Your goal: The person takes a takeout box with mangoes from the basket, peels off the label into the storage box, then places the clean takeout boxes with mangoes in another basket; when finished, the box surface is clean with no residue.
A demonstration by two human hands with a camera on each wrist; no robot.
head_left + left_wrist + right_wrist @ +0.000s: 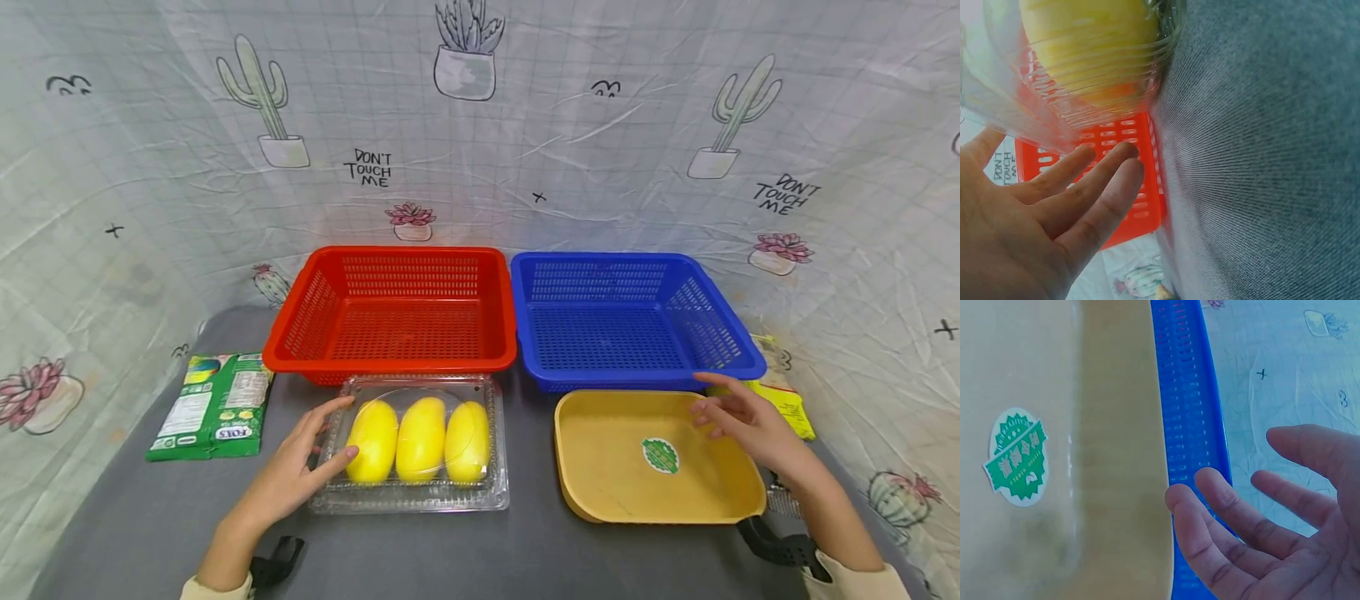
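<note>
A clear plastic box (408,502) holds three yellow mangoes (421,439), seen through its lid. At the box's left side is my left hand (292,469), fingers and thumb spread; in the left wrist view those fingers (1100,215) lie beside the box wall, and I cannot tell whether they touch it. To the right stands a shallow tan tray (622,487) with a green and white sticker (661,456). Over its right end hovers my right hand (757,429), loosely bent. In the right wrist view its fingers (1194,540) hold nothing.
Behind the box sits a red basket (405,333); a blue basket (603,333) adjoins it, behind the tray. A green packet (217,408) lies at the left. A yellow packet (787,404) is partly hidden at the right. A patterned cloth (562,158) hangs around the grey surface.
</note>
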